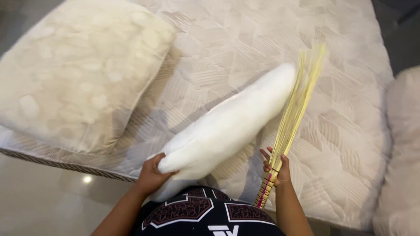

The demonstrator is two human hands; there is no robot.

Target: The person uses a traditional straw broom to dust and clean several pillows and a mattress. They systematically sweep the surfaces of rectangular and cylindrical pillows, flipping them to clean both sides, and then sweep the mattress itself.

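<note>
Pillow [227, 126] gripped by left hand [152, 175] — right hand [278, 168] clasps broom [291, 118], bristles blurred.

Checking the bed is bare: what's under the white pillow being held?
Under the white pillow only quilted mattress and its shadow show; the patch right beneath its lower end is hidden.

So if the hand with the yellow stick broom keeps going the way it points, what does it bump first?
Probably the white pillow. The right hand aims its stick broom up and away, with the bristles already blurred beside the pillow's far end. Depth is hard to judge; beyond lies the mattress.
</note>
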